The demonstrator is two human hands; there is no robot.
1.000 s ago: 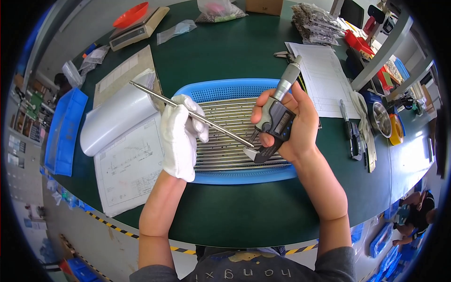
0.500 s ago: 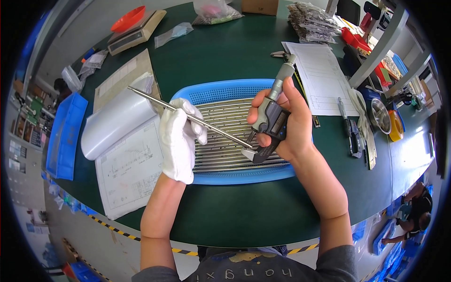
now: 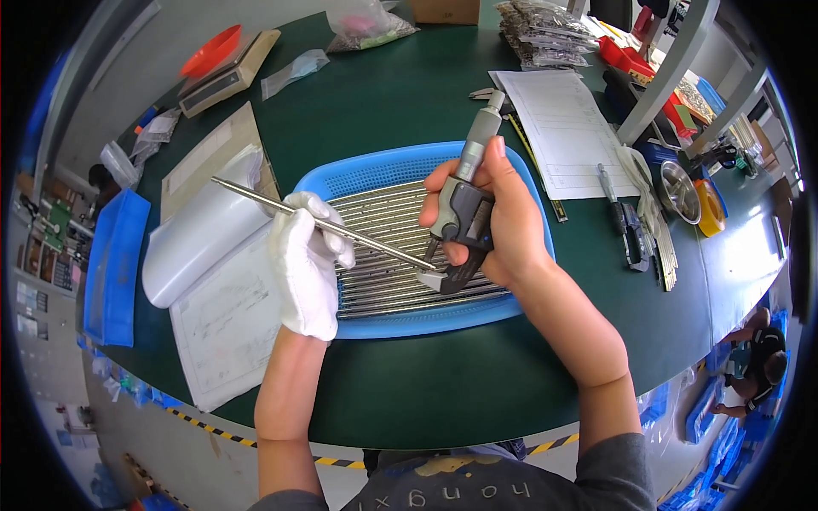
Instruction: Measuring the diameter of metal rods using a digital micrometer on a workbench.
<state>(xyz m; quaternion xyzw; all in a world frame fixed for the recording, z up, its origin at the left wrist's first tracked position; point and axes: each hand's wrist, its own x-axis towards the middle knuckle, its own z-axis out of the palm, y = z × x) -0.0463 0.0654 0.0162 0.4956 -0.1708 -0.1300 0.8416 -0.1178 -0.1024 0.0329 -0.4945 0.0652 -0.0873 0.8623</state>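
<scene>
A steel rod (image 3: 379, 244) slants from ten o'clock to four above a blue basket (image 3: 400, 326), its lower end at the gap of a micrometer (image 3: 464, 209); contact there is unclear. The gloved left hand (image 3: 304, 268) is closed around the rod; the bare right hand (image 3: 514, 226) grips the micrometer. More rods (image 3: 375, 291) lie in the basket. From the basket, printed sheets (image 3: 567, 140) lie at two o'clock, calipers-like tool (image 3: 632, 238) at three, blue tray (image 3: 115, 264) at nine.

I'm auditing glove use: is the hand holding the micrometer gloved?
No, the right hand holding the micrometer is bare, while the left hand wears a white glove.
</scene>
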